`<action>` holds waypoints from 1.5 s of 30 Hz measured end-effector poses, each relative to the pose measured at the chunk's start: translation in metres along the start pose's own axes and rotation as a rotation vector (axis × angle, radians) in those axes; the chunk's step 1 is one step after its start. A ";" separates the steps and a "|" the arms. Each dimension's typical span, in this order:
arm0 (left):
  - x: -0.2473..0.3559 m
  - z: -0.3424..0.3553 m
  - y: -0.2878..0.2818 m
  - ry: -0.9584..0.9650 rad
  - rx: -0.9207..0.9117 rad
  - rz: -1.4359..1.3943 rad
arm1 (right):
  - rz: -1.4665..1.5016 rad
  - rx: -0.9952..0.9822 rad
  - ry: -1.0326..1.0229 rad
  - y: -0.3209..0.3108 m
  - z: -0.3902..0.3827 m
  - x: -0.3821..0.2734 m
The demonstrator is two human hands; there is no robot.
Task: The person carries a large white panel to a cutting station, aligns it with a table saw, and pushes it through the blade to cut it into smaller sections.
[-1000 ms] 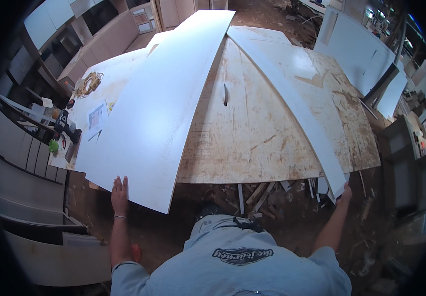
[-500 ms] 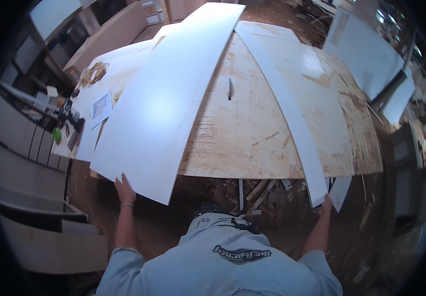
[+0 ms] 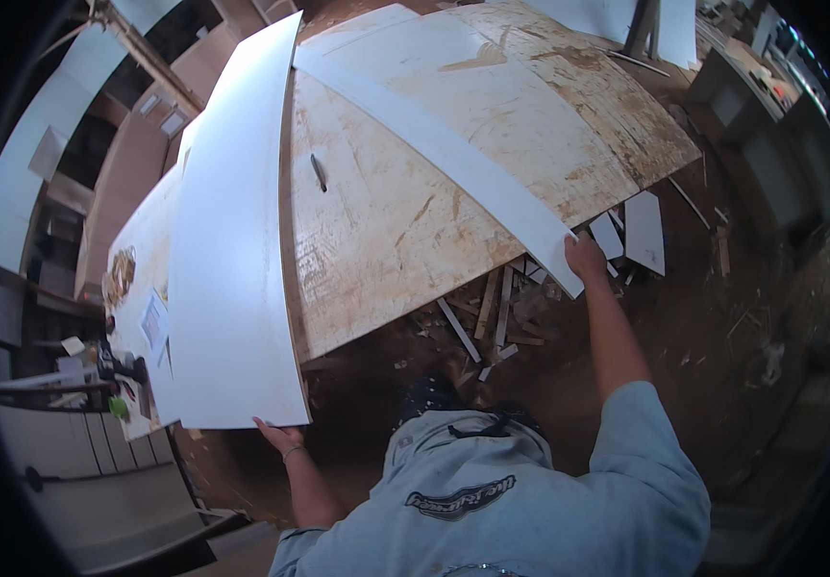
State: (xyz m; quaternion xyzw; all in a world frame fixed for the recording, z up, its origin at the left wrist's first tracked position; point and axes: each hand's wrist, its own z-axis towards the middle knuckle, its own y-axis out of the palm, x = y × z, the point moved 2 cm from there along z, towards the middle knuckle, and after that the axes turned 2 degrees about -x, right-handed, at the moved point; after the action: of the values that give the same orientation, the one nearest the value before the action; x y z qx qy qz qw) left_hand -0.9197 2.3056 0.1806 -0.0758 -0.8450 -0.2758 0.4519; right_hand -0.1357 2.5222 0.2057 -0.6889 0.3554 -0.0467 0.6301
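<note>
A wide white board (image 3: 227,240) lies lengthwise on the worn wooden worktable (image 3: 386,231), its near end hanging past the front edge. At that end's lower edge, my left hand (image 3: 282,438) grips the board near its right corner; the fingers beneath are hidden. To the right, a narrow white strip (image 3: 453,159) slants across the table, its far end close to the wide board. My right hand (image 3: 585,258) is closed around the strip's near end, beyond the table edge. Between the two boards, a thin upright blade (image 3: 319,173) sticks up through the tabletop.
A cordless drill (image 3: 122,367), a printed sheet (image 3: 154,322) and a coil of cord (image 3: 120,274) lie at the table's left. Wood offcuts (image 3: 492,313) are scattered beneath the front edge. White offcut panels (image 3: 644,233) lean near my right hand. Open cabinet frames (image 3: 761,144) stand farther right.
My view has turned to the right. My left hand has shifted along the wide board's near end toward its right corner. The right hand keeps hold of the narrow strip.
</note>
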 end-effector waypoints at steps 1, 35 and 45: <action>-0.004 0.003 0.005 -0.038 -0.034 0.047 | -0.013 -0.045 -0.006 -0.002 0.004 -0.004; 0.066 0.018 0.019 0.012 0.193 0.225 | -0.199 0.574 0.150 -0.268 -0.164 0.471; 0.020 0.070 -0.013 -0.094 0.216 0.297 | -0.276 0.239 0.601 -0.349 -0.312 0.534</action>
State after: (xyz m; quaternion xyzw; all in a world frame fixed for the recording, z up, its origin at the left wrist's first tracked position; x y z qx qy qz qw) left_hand -0.9864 2.3295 0.1610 -0.1635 -0.8693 -0.1098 0.4533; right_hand 0.2522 1.9526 0.3786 -0.6071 0.4205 -0.3736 0.5613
